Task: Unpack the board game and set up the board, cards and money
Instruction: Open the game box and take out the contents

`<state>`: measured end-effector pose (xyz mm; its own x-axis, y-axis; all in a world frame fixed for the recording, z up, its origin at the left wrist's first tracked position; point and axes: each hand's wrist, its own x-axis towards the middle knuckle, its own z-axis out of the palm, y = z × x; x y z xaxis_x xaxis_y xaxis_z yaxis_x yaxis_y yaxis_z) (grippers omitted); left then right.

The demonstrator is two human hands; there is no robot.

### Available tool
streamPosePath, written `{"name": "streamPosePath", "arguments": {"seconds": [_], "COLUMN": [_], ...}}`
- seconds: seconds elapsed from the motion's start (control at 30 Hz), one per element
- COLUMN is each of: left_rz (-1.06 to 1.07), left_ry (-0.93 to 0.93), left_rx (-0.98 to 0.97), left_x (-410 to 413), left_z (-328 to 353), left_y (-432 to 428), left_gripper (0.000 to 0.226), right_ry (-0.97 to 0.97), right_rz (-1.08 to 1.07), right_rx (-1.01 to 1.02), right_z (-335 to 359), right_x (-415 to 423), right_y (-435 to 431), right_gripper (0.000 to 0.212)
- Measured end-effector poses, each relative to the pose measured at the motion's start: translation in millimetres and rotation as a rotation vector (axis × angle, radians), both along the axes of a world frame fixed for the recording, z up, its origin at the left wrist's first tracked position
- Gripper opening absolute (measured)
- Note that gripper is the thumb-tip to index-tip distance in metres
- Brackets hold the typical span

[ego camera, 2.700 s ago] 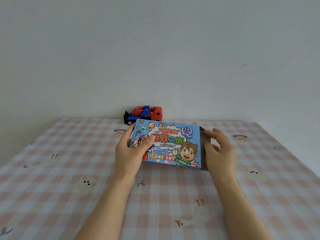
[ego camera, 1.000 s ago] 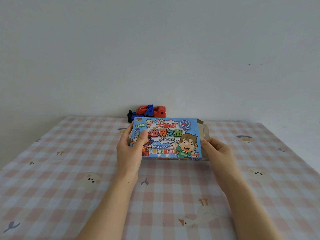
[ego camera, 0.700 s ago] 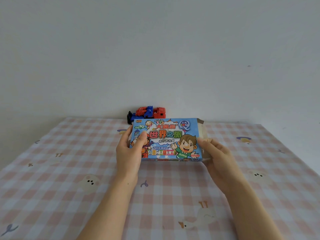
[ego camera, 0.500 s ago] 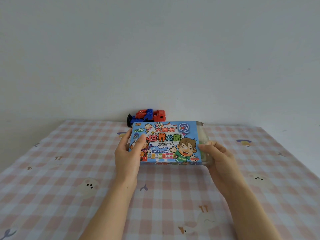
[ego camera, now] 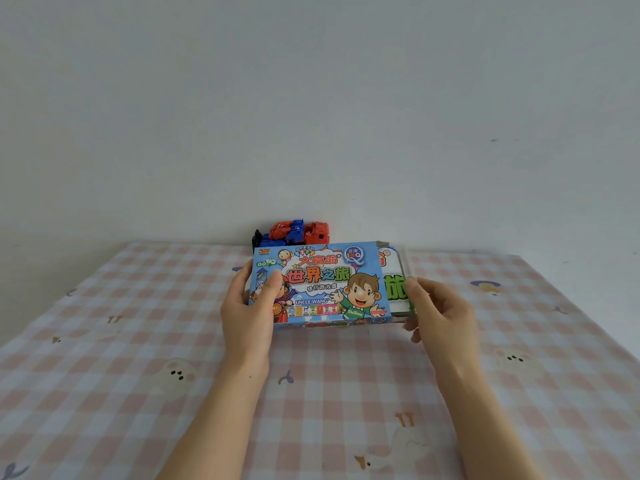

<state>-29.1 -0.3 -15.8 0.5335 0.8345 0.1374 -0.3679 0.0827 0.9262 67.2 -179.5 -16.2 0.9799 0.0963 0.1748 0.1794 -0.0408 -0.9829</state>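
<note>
The blue board game box (ego camera: 322, 282), printed with cartoon children, is held tilted up above the checked tablecloth. My left hand (ego camera: 249, 306) grips its left end, thumb on the front face. Out of the box's open right end sticks a white inner pack (ego camera: 394, 285) with green lettering, wrapped in clear plastic. My right hand (ego camera: 440, 317) pinches that pack at its right edge. What the pack contains is hidden.
A red and blue toy truck (ego camera: 294, 232) stands behind the box against the white wall. The pink and white checked tablecloth (ego camera: 138, 375) with small animal prints covers the table, whose right edge (ego camera: 588, 306) runs diagonally.
The box's right end flap was opened, and my right hand has drawn the inner pack partly out to the right. My left hand has kept its grip on the box.
</note>
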Motion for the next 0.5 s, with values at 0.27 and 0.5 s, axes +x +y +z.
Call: {"name": "streamPosePath", "arguments": {"seconds": [0.27, 0.5], "left_rz": [-0.049, -0.022], "left_ry": [0.006, 0.006], "left_rx": [0.043, 0.036], "left_x": [-0.9, -1.5], "left_z": [3.1, 3.6], "left_y": [-4.3, -3.9], "left_gripper": [0.026, 0.027], "right_ry": [-0.005, -0.007], "right_rz": [0.041, -0.015], "right_rx": [-0.001, 0.000], "right_z": [-4.2, -6.1], "right_x": [3.7, 7.0], "right_y": [0.4, 0.7], "right_gripper": [0.024, 0.021]}}
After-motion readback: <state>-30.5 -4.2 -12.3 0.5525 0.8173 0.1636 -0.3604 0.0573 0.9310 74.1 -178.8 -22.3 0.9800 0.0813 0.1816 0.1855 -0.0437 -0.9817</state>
